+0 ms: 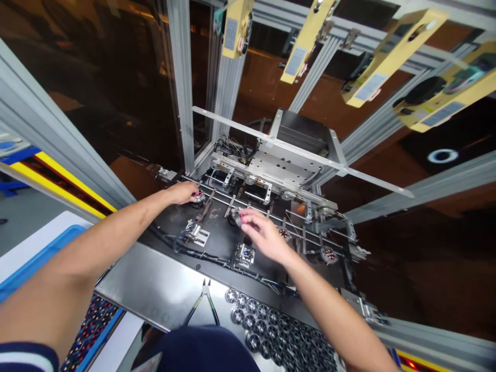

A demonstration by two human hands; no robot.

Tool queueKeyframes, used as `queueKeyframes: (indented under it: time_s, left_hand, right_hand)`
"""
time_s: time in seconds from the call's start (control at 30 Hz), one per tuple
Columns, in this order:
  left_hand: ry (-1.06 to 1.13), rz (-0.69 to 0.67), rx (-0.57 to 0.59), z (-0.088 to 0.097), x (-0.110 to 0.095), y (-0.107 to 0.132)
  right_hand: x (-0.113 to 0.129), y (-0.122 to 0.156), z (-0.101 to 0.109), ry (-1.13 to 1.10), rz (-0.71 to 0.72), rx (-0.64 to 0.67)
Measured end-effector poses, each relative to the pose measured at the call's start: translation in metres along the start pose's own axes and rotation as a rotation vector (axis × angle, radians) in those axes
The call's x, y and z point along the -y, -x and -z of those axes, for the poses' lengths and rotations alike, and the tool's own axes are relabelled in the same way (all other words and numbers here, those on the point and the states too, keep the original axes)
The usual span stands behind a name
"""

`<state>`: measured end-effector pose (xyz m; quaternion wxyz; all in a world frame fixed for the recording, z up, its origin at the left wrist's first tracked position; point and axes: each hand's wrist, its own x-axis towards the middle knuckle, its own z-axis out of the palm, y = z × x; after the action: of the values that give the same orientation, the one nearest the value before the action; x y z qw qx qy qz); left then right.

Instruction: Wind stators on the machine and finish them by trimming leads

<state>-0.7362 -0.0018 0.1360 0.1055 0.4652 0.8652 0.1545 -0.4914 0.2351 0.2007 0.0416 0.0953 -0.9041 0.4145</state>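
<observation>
At the left of the machine bed, my left hand (pixel 183 193) has its fingers closed around a small round motor part (pixel 199 197) with red on it. The part sits over a station beside the long rails. My right hand (pixel 265 235) reaches to the middle station, its fingertips and thumb closed at the edge of a round metal part (pixel 235 216). A bit of red shows at those fingertips. Further right, a round part with copper-coloured windings (pixel 284 234) and another wound part (pixel 328 254) sit along the rails (pixel 263 211).
Green-handled cutters (pixel 205 299) lie on the metal ledge (pixel 155 289) in front. Many metal rings (pixel 271 330) stand in rows to their right. A blue-edged tray (pixel 93 330) of wound parts is at lower left. Yellow tool balancers (pixel 304 44) hang overhead; a crossbar (pixel 271 138) spans the back.
</observation>
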Motion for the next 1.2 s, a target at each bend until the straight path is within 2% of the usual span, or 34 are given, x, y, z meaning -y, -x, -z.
queueKeyframes:
  time_s: [0.07, 0.13, 0.2, 0.23, 0.3, 0.4, 0.47, 0.57, 0.63, 0.7, 0.77, 0.83, 0.9, 0.97, 1.0, 1.07, 1.13, 1.2]
  left_hand:
    - [0.049, 0.018, -0.051, 0.008, -0.009, 0.007]
    - [0.097, 0.049, -0.144, 0.017, -0.022, 0.031]
    - [0.138, 0.093, -0.268, 0.017, -0.039, 0.075]
    - [0.156, 0.113, -0.32, 0.012, -0.049, 0.103]
    - [0.184, 0.158, -0.375, -0.012, -0.069, 0.163]
    - [0.19, 0.22, -0.342, -0.068, -0.089, 0.235]
    - [0.172, 0.235, -0.286, -0.107, -0.094, 0.26]
    - [0.113, 0.268, -0.242, -0.148, -0.094, 0.268]
    - [0.07, 0.297, -0.242, -0.161, -0.093, 0.265]
    - [0.035, 0.311, -0.251, -0.165, -0.092, 0.263]
    - [0.006, 0.304, -0.265, -0.163, -0.094, 0.266]
    - [-0.022, 0.273, -0.283, -0.155, -0.098, 0.272]
    - [-0.046, 0.209, -0.3, -0.138, -0.105, 0.274]
    - [-0.061, 0.113, -0.311, -0.112, -0.112, 0.261]
    - [-0.066, 0.056, -0.314, -0.095, -0.117, 0.247]
    - [-0.074, -0.067, -0.297, -0.06, -0.132, 0.202]
    - [-0.086, -0.193, -0.251, -0.029, -0.154, 0.14]
    - [-0.112, -0.306, -0.172, -0.011, -0.181, 0.069]
  right_hand:
    - [0.029, 0.036, -0.006, -0.097, -0.011, 0.003]
    - [0.048, 0.075, -0.021, -0.3, -0.076, 0.025]
    - [0.055, 0.11, -0.045, -0.468, -0.181, 0.062]
    - [0.055, 0.123, -0.059, -0.462, -0.22, 0.073]
    - [0.048, 0.139, -0.09, -0.292, -0.21, 0.108]
    - [0.033, 0.131, -0.141, -0.07, -0.098, 0.187]
    - [0.026, 0.111, -0.174, -0.025, -0.028, 0.248]
    - [0.019, 0.076, -0.217, 0.086, 0.056, 0.317]
    - [0.02, 0.061, -0.237, 0.159, 0.097, 0.34]
    - [0.025, 0.056, -0.243, 0.223, 0.133, 0.337]
    - [0.03, 0.066, -0.23, 0.277, 0.157, 0.302]
    - [0.033, 0.088, -0.199, 0.323, 0.168, 0.243]
    - [0.031, 0.117, -0.152, 0.367, 0.157, 0.174]
    - [0.026, 0.148, -0.096, 0.426, 0.11, 0.09]
    - [0.02, 0.161, -0.067, 0.462, 0.071, 0.045]
    - [0.003, 0.182, -0.008, 0.539, -0.025, -0.04]
    - [-0.022, 0.196, 0.046, 0.608, -0.13, -0.097]
    - [-0.053, 0.204, 0.091, 0.663, -0.23, -0.12]
